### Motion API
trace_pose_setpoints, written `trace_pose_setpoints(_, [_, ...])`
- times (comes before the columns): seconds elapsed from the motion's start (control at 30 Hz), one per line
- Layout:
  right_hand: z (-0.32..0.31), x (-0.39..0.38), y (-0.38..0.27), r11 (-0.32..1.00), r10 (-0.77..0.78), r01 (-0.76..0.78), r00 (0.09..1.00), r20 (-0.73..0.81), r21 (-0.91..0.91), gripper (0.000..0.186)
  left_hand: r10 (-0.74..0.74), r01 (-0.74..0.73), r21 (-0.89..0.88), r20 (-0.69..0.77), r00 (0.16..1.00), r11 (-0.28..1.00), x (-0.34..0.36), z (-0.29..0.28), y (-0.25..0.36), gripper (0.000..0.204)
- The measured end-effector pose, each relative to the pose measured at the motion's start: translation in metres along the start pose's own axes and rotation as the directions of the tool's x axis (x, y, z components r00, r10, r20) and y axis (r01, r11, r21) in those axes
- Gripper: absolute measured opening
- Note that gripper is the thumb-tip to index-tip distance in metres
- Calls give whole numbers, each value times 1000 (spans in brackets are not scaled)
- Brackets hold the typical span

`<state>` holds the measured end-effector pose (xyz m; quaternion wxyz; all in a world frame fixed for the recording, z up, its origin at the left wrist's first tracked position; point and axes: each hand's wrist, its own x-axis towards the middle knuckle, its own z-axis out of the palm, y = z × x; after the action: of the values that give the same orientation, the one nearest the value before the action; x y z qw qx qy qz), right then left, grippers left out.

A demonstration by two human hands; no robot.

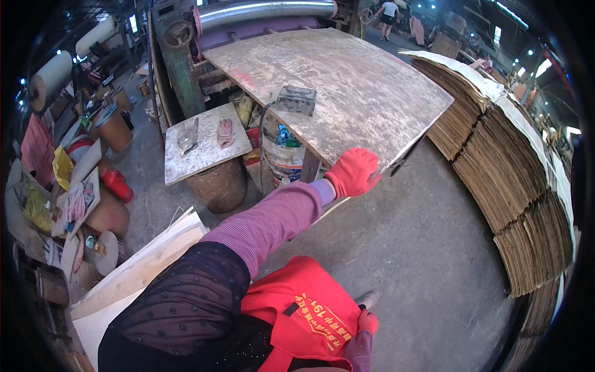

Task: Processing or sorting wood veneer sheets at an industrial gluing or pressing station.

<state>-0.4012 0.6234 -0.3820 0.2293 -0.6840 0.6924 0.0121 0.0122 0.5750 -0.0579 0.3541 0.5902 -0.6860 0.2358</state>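
Note:
My left hand (354, 173), in a red glove, reaches forward to the near edge of a large, pale, stained board (372, 80) that forms a tabletop. Its fingers are curled closed at that edge. Low at my right side, beside my red apron (304, 310), hangs my right hand (368, 322), also red-gloved. Those fingers look curled, and whatever they may hold is hidden. A dark, grimy block (296, 100) lies on the board, left of its middle. Beneath the left edge stands a dirty bucket (282, 155) with blue stuff inside.
Beyond the board is a roller machine (266, 12) with a handwheel (178, 34). A small board (207, 158) on a drum carries a scraper-like tool and a glove. Tall veneer stacks (496, 167) stand right; pale sheets (142, 266) lean lower left. A red extinguisher (116, 184) is farther left.

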Motion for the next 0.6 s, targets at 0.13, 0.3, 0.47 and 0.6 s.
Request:
trace_pose_setpoints(0.13, [8, 6, 8, 999, 16, -17, 1000, -21, -34, 48, 4, -4, -8, -4, 1000, 1000, 2, 1, 1, 22])
trace_pose_setpoints(0.3, [5, 4, 5, 996, 65, -64, 998, 13, -58, 49, 1, -1, -12, -6, 1000, 1000, 0, 0, 1, 22])
trace_pose_setpoints(0.47, [-1, 2, 1, 995, 88, -86, 995, 38, -52, 50, 0, 0, 0, -19, 1000, 1000, 1, 2, 0, 23])
trace_pose_setpoints(0.6, [-4, -1, -3, 994, 97, -95, 994, 44, -45, 50, -4, 5, 18, -15, 1000, 1000, 0, 2, -1, 23])
